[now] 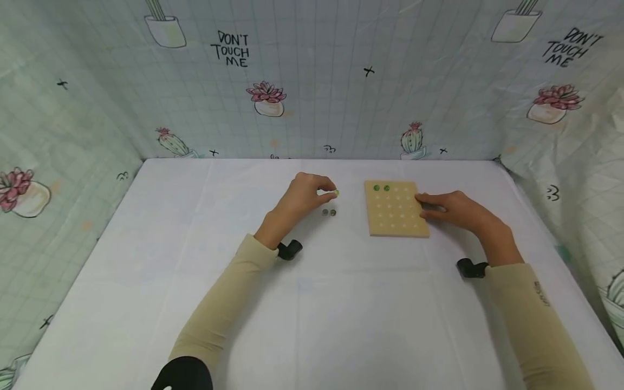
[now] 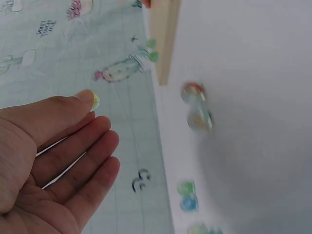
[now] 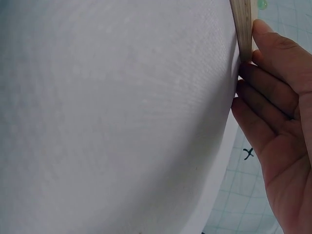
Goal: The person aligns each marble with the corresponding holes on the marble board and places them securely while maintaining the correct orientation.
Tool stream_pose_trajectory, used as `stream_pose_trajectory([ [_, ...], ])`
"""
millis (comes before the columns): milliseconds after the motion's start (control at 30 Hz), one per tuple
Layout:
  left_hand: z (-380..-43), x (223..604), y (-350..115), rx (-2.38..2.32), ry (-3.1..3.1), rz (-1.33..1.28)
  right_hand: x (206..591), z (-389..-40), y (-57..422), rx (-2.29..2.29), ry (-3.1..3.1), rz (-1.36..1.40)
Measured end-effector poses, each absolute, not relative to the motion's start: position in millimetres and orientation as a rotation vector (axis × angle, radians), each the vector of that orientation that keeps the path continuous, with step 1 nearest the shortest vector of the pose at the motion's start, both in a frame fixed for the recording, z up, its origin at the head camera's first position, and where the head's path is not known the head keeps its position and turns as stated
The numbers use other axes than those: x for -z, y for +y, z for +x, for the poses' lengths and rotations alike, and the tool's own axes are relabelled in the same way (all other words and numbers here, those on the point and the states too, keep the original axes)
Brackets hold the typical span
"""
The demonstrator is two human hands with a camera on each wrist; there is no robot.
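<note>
My left hand (image 1: 307, 190) pinches a small yellow-green marble (image 2: 95, 101) between thumb and index finger, left of a light wooden board (image 1: 397, 227). The other fingers are loosely bent in the left wrist view. Two green marbles (image 1: 382, 188) sit in the board's top row, at its far left corner. Rows of pale star-like marks cover the rest of its face. At the board's right edge, my right hand (image 1: 455, 210) touches it with thumb and fingertips, the fingers nearly straight. Two clear marbles (image 1: 329, 212) lie on the table just below my left hand.
More marbles, green and blue (image 2: 187, 196), show blurred on the table in the left wrist view; the left hand hides them from the head view. A white cloth covers the table (image 1: 351, 325). Behind it hangs a patterned curtain (image 1: 322, 81).
</note>
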State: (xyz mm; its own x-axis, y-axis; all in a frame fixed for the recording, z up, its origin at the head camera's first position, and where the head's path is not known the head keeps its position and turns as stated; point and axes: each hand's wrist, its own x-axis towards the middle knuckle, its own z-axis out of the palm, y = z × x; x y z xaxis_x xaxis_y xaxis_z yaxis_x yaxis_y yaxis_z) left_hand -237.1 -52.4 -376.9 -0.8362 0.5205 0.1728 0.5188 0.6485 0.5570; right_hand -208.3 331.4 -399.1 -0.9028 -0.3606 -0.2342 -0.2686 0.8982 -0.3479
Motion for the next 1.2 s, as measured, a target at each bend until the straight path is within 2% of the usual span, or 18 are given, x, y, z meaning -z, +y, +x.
stream_pose_trajectory([
  [167,-236,373,-27,-1.030,2.806,0.943,398,-209,333,0.442,2.804,-0.525],
  [567,-252,378,26,-1.062,2.754,0.968,399,-211,332,0.474,2.776,-0.454],
  [1200,-267,396,69,-1.102,2.712,0.932,396,-214,331,0.457,2.758,-0.451],
])
